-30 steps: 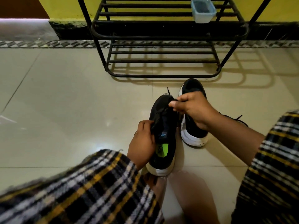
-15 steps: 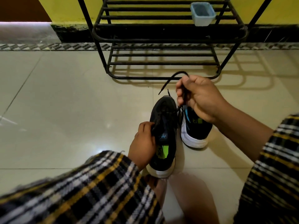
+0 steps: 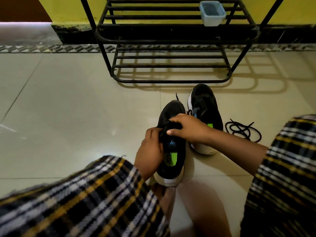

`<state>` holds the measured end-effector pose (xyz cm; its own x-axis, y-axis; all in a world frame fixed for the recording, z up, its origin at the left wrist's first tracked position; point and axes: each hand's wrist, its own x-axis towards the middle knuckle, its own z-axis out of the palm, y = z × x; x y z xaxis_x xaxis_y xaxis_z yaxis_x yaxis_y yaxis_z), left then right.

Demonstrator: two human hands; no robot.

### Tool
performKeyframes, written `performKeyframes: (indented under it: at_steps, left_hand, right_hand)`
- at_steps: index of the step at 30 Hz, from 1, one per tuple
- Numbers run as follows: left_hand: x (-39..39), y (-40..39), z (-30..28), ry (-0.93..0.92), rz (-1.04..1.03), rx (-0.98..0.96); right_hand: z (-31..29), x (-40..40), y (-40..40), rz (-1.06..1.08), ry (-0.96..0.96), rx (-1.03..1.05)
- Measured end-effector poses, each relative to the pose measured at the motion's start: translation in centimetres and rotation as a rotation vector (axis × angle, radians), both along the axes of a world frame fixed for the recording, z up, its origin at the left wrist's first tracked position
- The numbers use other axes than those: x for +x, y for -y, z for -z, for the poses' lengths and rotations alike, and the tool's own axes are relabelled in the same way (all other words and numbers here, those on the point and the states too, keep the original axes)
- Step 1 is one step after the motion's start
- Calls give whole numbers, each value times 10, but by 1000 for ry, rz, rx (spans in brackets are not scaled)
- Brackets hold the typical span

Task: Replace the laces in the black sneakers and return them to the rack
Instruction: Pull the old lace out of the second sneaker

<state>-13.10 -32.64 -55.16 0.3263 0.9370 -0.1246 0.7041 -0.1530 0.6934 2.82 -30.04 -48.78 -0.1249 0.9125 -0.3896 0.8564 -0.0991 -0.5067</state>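
Tiled floor (image 3: 68, 108) by black shoe rack (image 3: 171, 65) | right hand (image 3: 189, 127), up tugging lace half a second ago, now back pinching laces on near black sneaker (image 3: 172, 151) | left hand (image 3: 150, 151) grips its side | second sneaker (image 3: 205, 106) unlaced, loose lace (image 3: 242, 130) beside | lacing mid-way

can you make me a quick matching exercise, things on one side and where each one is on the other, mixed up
Things:
1. loose lace
2. tub
3. near sneaker
4. far sneaker

Places:
A. on the rack shelf
B. on the floor in front of the rack
C. in both hands
D. on the floor by the right sleeve

Pairs: 1-D, 2-A, 3-C, 4-B
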Motion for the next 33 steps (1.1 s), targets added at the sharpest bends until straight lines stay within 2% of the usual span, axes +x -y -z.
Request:
performKeyframes:
  at_steps: [4, 9, 16, 21, 23, 24, 26, 28, 29, 31, 33]
  left_hand:
    - [0, -1, 0, -14, 19, -7]
    - [0, 1, -1, -9, 1, -13]
    - [0, 2, 1, -19, -6, 12]
    - [-2, 2, 3, -16, -2, 26]
    - [-3, 1, 4, -8, 3, 30]
    - [-2, 0, 4, -6, 3, 27]
    - [-2, 0, 5, -5, -2, 15]
    - [-1, 0, 6, -11, 0, 19]
    - [-1, 0, 6, -12, 0, 20]
    - [-1, 0, 7, -8, -3, 22]
    - [-1, 0, 7, 0, -10, 26]
  right_hand:
    - [0, -7, -3, 72, 84, 99]
    - [-1, -7, 10, 145, 44, 311]
    - [-44, 3, 12, 190, -328, 582]
    - [-89, 5, 17, 137, -785, 442]
    - [-98, 12, 17, 206, -839, 480]
    - [-99, 17, 15, 232, -772, 528]
    - [-87, 28, 9, 218, -409, 558]
    - [-64, 38, 8, 151, 27, 387]
    - [-49, 40, 11, 103, 178, 288]
    - [-27, 36, 22, 25, 323, 142]
    - [-15, 29, 31, -41, 357, 112]
